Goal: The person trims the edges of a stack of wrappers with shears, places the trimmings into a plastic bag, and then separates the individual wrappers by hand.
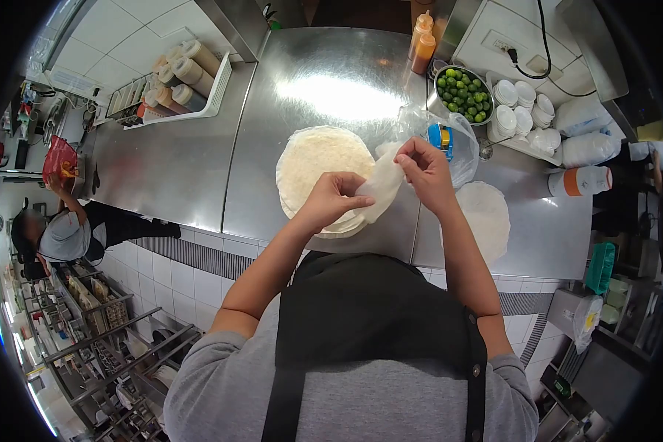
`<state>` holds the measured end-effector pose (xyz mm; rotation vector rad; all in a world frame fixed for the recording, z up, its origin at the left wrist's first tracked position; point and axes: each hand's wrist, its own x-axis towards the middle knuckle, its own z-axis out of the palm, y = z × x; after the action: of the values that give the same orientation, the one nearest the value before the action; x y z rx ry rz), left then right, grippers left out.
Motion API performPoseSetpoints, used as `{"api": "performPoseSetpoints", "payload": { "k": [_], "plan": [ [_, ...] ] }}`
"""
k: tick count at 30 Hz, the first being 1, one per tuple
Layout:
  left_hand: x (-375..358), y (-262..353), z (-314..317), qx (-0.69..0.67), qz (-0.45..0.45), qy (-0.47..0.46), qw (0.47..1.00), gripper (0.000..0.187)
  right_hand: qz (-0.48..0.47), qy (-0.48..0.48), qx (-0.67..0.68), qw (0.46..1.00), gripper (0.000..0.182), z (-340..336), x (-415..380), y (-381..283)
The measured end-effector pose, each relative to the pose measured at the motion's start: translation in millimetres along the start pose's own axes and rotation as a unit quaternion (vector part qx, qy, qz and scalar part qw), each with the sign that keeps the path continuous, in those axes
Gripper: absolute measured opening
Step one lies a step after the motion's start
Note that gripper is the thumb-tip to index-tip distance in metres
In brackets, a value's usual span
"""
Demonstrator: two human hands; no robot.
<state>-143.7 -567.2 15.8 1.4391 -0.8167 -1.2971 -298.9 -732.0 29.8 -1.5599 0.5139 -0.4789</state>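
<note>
Between my two hands hangs a thin, whitish translucent sheet (pixel 381 186), crumpled, above the right edge of a stack of round flatbreads (pixel 320 166) on the steel counter. My left hand (pixel 337 199) pinches the sheet's left side over the stack. At its upper right, my right hand (pixel 422 168) holds it between thumb and fingers. A clear plastic bag (pixel 464 156) lies just beyond my right hand, with a blue and yellow item (pixel 440 138) by it. Another pale round sheet (pixel 483 221) rests on the counter beside my right forearm.
Limes fill a metal bowl (pixel 463 96) at the back right, near orange bottles (pixel 423 51) and lidded white cups (pixel 523 107). A white basket of sauce bottles (pixel 217 92) stands back left. A white container (pixel 580 181) is far right. Another person (pixel 70 232) is at far left.
</note>
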Motion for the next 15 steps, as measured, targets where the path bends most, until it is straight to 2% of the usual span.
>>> {"api": "performPoseSetpoints", "payload": {
  "k": [3,5,6,10,12,13,14,15],
  "plan": [
    [3,-10,-7,-0.006,-0.021,0.000,1.000,0.018,-0.004,0.035,-0.036,0.999,0.006,-5,5,-3],
    [4,-6,-11,-0.048,-0.005,-0.004,0.999,0.017,-0.022,0.064,-0.042,0.997,0.014,-7,5,-9],
    [3,-2,-13,-0.090,0.011,-0.004,0.996,0.017,-0.020,0.064,-0.044,0.997,0.014,-10,4,-14],
    [3,18,-30,-0.089,0.054,-0.015,0.994,0.016,-0.011,0.047,-0.038,0.998,0.023,-21,7,-26],
    [7,20,-39,-0.130,0.042,0.010,0.991,0.017,-0.010,0.044,-0.037,0.998,0.026,-20,13,-25],
    [9,22,-44,-0.169,0.031,0.036,0.985,0.018,-0.020,0.062,-0.026,0.998,0.031,-15,18,-21],
    [16,6,-54,-0.188,0.019,0.054,0.980,0.033,-0.030,0.079,-0.015,0.996,0.036,-10,21,-15],
    [25,-9,-60,-0.188,0.018,0.054,0.980,0.033,-0.030,0.079,-0.014,0.996,0.036,-6,22,-8]
  ]
}}
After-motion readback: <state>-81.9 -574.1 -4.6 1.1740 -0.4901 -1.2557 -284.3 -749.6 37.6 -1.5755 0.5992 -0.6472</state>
